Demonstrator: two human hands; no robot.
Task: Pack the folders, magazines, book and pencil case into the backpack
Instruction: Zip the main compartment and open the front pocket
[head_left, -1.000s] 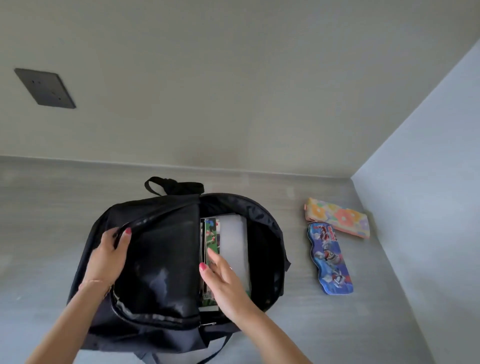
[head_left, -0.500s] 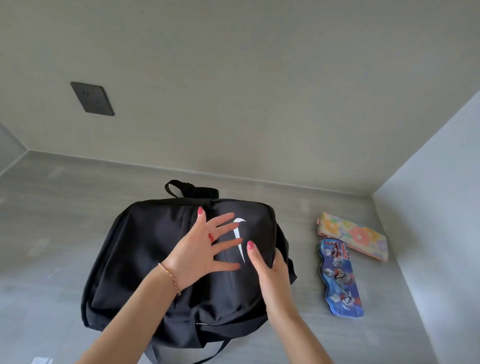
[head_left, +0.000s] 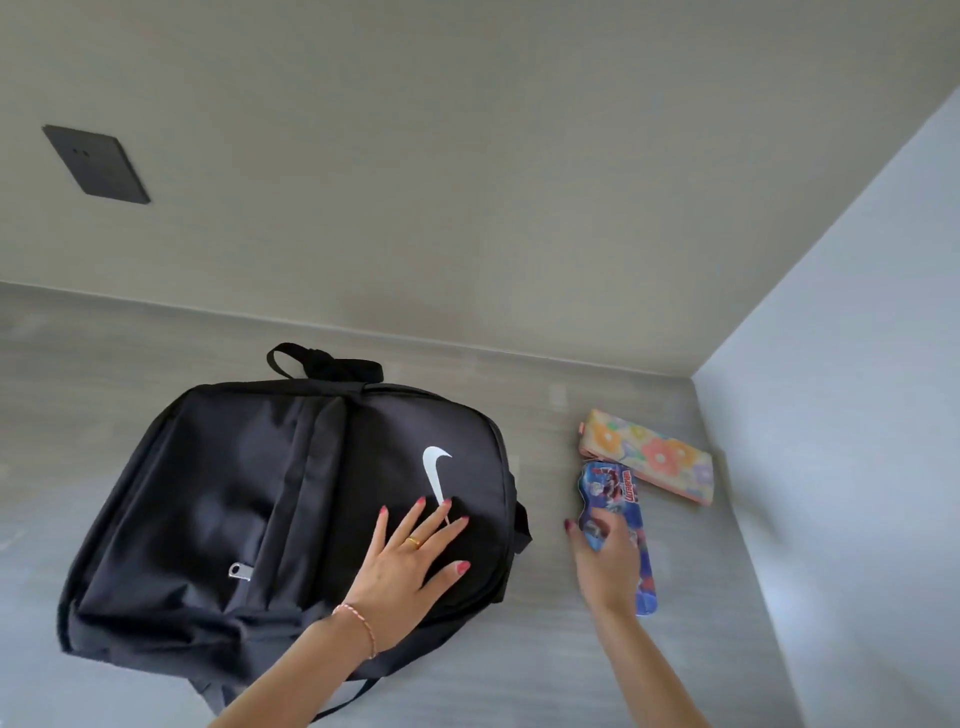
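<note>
Your left hand (head_left: 402, 564) lies flat, fingers spread, on the backpack (head_left: 249, 499) on the floor, while your right hand (head_left: 605, 558) curls around the blue case (head_left: 618, 525) beside it.

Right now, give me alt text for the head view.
A person's left hand rests flat on a closed black backpack while the right hand reaches onto a blue pencil case; a floral pouch lies beside it.
</note>
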